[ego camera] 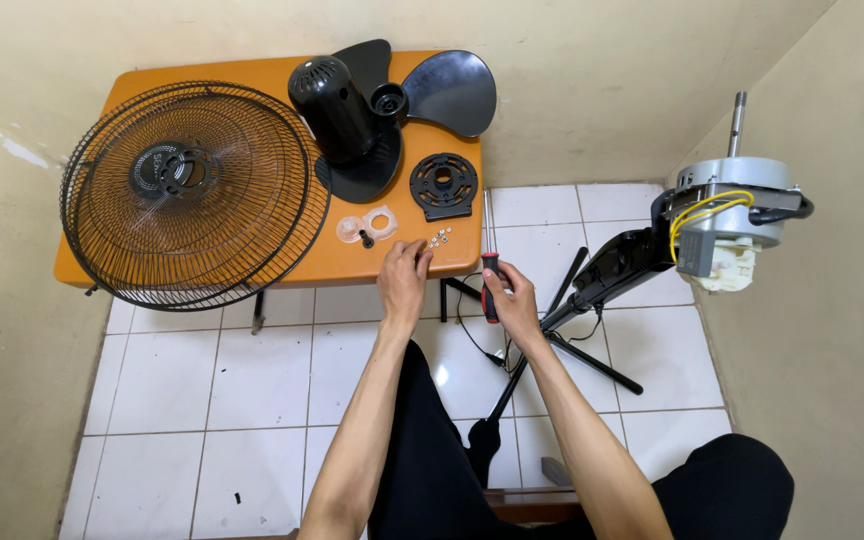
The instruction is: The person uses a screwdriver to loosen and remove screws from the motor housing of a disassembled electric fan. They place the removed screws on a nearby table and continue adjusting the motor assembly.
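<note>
While right hand (515,300) grips screwdriver (490,282), left hand (404,277) pinches screws (439,238) at table edge (372,276)

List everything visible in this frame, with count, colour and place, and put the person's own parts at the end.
table: 1, orange, upper left
fan grilles: 2 stacked, black wire, left of table
fan blade: 1, black, back of table
motor cover: 1, black, on the blade
round plate: 1, black, right of table
clear nuts: 2, clear plastic, front of table
screws: small pile, silver, front right edge
fan stand: 1, black, on the tiled floor
fan motor: 1, grey, bare, yellow wires, right
screwdriver: 1, red and black handle, in right hand
left hand: at table edge by the screws
right hand: gripping the screwdriver
</note>
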